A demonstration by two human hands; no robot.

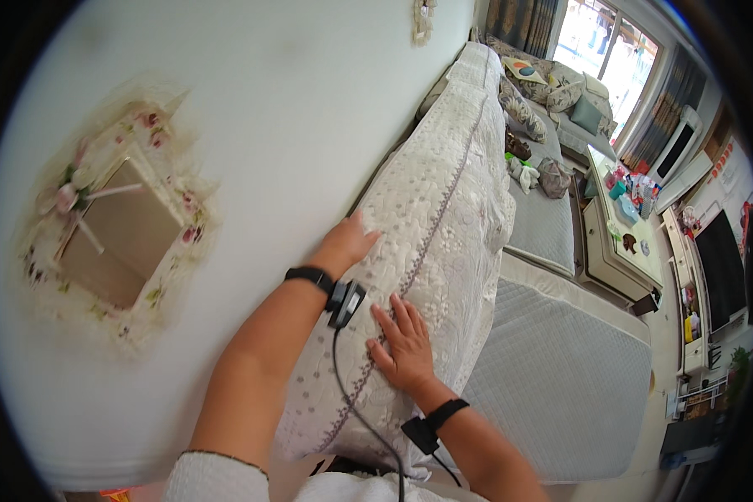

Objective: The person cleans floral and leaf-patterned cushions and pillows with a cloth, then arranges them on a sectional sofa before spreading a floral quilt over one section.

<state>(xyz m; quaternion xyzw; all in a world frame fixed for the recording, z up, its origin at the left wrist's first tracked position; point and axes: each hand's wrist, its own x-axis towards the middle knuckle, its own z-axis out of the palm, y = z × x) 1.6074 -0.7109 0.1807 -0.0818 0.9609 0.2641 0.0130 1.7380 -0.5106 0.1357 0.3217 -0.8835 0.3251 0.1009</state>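
A long off-white quilted sofa cover (431, 209) with embroidered flowers and a purple-grey scalloped trim line lies over the sofa back along the wall. My left hand (349, 244) rests at the cover's wall-side edge, thumb stretched over the fabric and apart from the index finger. Its other fingers are mostly hidden. Flat on the cover, across the trim line, my right hand (406, 347) has its fingers spread and holds nothing. Both wrists carry black straps with small devices and cables.
Grey quilted seat pads (560, 368) extend to the right. Bags (554, 178) and patterned cushions (523, 113) sit farther along. A cream coffee table (623, 251) holds assorted items. On the left wall hangs a lace-framed mirror (121, 234); a television (721, 268) stands far right.
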